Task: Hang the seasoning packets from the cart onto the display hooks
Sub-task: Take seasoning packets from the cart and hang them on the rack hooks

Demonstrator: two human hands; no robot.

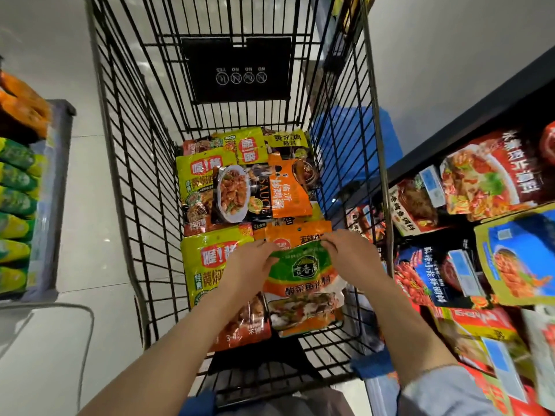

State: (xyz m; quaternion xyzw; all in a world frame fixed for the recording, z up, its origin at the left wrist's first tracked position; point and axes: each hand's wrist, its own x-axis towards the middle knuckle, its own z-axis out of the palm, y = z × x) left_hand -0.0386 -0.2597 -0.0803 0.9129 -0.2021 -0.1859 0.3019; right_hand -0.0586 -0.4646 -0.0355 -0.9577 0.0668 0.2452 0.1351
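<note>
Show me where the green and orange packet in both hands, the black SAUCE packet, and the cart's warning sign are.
green and orange packet (301,277): head view, its green upper face.
black SAUCE packet (240,193): head view, its dish photo.
warning sign (238,70): head view, its middle.

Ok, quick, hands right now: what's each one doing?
Left hand: pinching the top edge of the green packet over the cart.
Right hand: pinching the same packet's top edge on the other side.
</note>
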